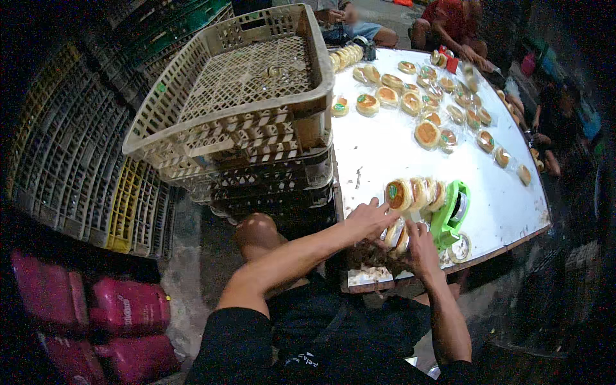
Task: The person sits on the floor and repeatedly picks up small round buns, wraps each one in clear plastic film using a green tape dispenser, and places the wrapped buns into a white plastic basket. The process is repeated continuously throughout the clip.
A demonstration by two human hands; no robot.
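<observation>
At the near edge of the white table, a short row of wrapped buns (399,235) lies between my hands. My left hand (372,220) presses on it from the left, fingers bent toward the bun tops. From the right, my right hand (421,249) closes around the other end, its fingertips partly hidden. Just beyond stands a second row of buns (417,194) in clear wrappers, set on edge, the leftmost with a green label. Right of it, close to my right hand, is a green tape dispenser (449,217) with a tape roll in it.
A loose tape roll (459,249) lies by the dispenser. Many wrapped buns (410,102) are scattered across the far table (378,157). Stacked plastic crates (224,135) rise at my left, with more crates (83,154) and magenta containers (131,305) beyond. Other people (449,29) sit around the table.
</observation>
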